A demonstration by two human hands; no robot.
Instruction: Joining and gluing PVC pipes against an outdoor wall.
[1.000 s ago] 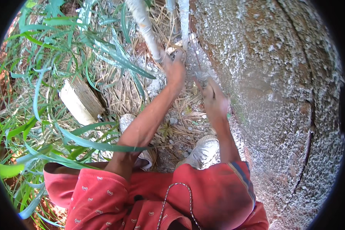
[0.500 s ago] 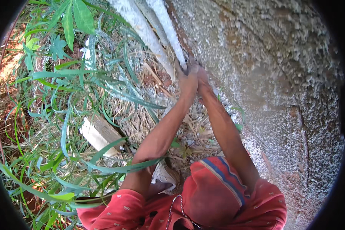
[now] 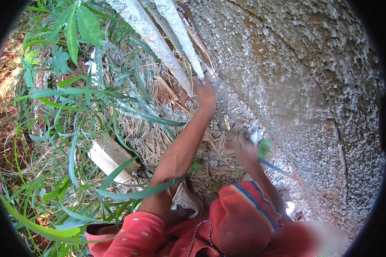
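Left hand (image 3: 206,92) fingers grip a white-coated stem (image 3: 182,40); blurred right hand (image 3: 244,147) apparently clasps a green-blue object (image 3: 265,150).

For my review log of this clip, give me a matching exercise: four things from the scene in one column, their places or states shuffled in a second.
Things:
1. left hand
2. right hand
3. wooden block
4. rough wall

Places or states:
A. lies in the grass, left of the forearm
B. blurred, low beside the wall's foot
C. fills the picture's right side, grey and crusted
D. reaches up to the end of a white-coated pole

Pairs: 1-D, 2-B, 3-A, 4-C
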